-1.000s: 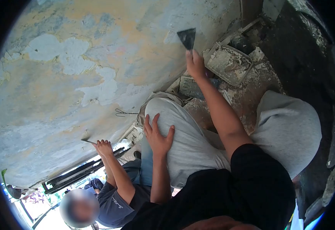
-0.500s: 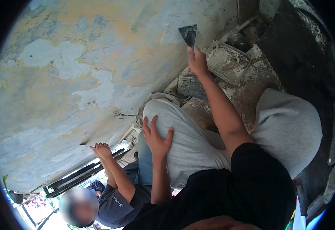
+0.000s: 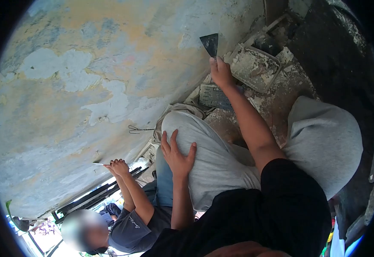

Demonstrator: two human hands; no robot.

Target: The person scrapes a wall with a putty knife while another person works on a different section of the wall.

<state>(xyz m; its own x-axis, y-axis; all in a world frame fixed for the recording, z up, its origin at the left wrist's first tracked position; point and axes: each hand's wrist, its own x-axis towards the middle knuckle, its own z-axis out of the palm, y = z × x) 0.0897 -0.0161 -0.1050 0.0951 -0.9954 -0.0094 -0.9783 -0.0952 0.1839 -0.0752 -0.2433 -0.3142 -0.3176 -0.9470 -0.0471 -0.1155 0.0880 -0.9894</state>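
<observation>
The patchy, flaking wall (image 3: 54,128) is faced by the scraper's blade, though whether it is touched cannot be told, while the grey-trousered leg (image 3: 204,158) is covered by the left hand (image 3: 178,156), laid there with fingers spread and nothing held. By the right hand (image 3: 221,73), wrapped around its mostly hidden handle, the scraper (image 3: 210,45) is held out near the wall's lower edge; it is judged light and stiff, perhaps slippery if dusty, and best gripped by the handle, away from the thin blade edge.
</observation>
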